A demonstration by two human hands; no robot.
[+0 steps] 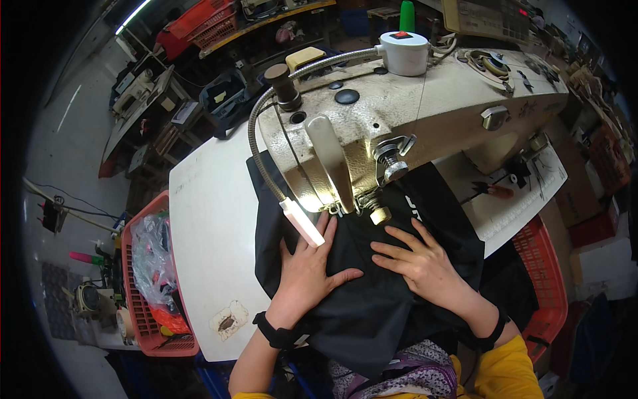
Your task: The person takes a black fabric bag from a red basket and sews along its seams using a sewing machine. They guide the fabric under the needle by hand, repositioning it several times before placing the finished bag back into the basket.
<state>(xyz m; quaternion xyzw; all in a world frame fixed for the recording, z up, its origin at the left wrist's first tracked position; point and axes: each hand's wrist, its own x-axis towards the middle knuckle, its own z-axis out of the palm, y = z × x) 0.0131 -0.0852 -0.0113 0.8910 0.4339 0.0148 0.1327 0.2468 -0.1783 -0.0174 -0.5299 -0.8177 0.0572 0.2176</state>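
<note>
Black fabric (359,299) with a bit of white lettering is spread under the head of a cream sewing machine (425,106) and hangs over the table's near edge. My left hand (308,266) lies on the cloth, thumb spread to the right, its fingertips close to the presser area. On the right side of the cloth my right hand (422,259) rests with fingers stretched apart. Neither hand grips anything. A small lit lamp (302,223) on a bendable metal neck shines beside the left fingers. The needle and presser foot are hidden behind the machine head.
Left of the white table (209,266) stands a red plastic basket (159,342) with clear plastic bags; another red basket (548,279) is at the right with dark cloth. Orange-handled snips (498,191) lie beneath the machine arm. A green thread cone (407,16) stands behind the machine.
</note>
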